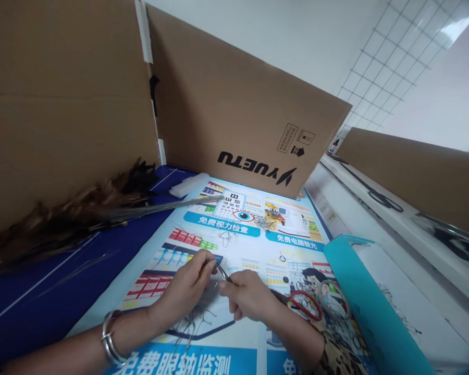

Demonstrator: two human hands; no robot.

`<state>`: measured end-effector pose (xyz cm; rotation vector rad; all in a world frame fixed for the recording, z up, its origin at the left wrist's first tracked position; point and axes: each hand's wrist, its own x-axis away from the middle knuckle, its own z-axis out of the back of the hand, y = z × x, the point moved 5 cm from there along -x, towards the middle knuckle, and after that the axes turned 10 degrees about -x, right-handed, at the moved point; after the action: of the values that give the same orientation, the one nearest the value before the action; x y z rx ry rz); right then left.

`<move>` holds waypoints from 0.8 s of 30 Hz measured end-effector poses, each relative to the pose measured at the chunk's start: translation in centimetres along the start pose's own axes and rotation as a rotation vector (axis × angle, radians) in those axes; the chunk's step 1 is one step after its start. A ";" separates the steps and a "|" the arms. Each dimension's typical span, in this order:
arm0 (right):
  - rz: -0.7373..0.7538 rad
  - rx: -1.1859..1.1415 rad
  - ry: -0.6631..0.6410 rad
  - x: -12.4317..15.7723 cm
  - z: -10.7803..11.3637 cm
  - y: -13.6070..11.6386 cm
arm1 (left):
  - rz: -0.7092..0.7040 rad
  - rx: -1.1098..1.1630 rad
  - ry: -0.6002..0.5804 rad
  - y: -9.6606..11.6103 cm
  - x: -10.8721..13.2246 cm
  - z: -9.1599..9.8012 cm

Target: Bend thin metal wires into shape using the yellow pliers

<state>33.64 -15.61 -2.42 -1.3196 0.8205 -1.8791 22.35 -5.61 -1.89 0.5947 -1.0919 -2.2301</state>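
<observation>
My left hand (198,275), with silver bangles on the wrist, is closed in a pinch above the printed sheet. Whatever lies between its fingertips is too small to make out. My right hand (247,294) is wrapped round pliers (223,273), whose narrow metal jaws reach the left fingertips; the palm hides most of their handles. Thin cut wire pieces (195,320) lie scattered on the sheet below my hands. To the right of my right wrist rest a red ring-shaped coil (305,305) and a pale wire coil (335,300).
A cardboard panel (234,99) stands behind the printed sheet (214,239). On the left, brown feathers (74,213) and a bundle of long thin wires (168,207) lie on blue cloth. An open teal-edged box (379,302) holding wire bits borders the right side.
</observation>
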 end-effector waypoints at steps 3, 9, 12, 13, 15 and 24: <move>-0.003 -0.076 -0.044 -0.1 0.0 0.4 | -0.028 -0.045 0.015 0.1 -0.1 0.1; -0.041 -0.149 -0.082 -0.1 0.0 1.0 | -0.002 0.028 -0.028 -0.4 -0.1 -0.2; -0.029 -0.157 -0.086 -0.1 0.2 1.0 | 0.035 0.184 -0.099 -1.0 -0.2 -0.6; -0.025 -0.153 -0.086 -0.1 0.2 1.0 | 0.041 0.236 -0.120 -1.2 -0.2 -0.8; -0.012 -0.142 -0.088 0.0 0.3 1.1 | 0.055 0.324 -0.158 -1.5 -0.2 -1.2; 0.038 -0.112 -0.062 0.4 0.7 1.1 | 0.118 0.611 -0.271 -1.1 0.1 -1.5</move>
<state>34.41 -16.65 -2.88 -1.4128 0.9237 -1.7758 22.85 -5.95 -3.65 0.4535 -1.9227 -1.8957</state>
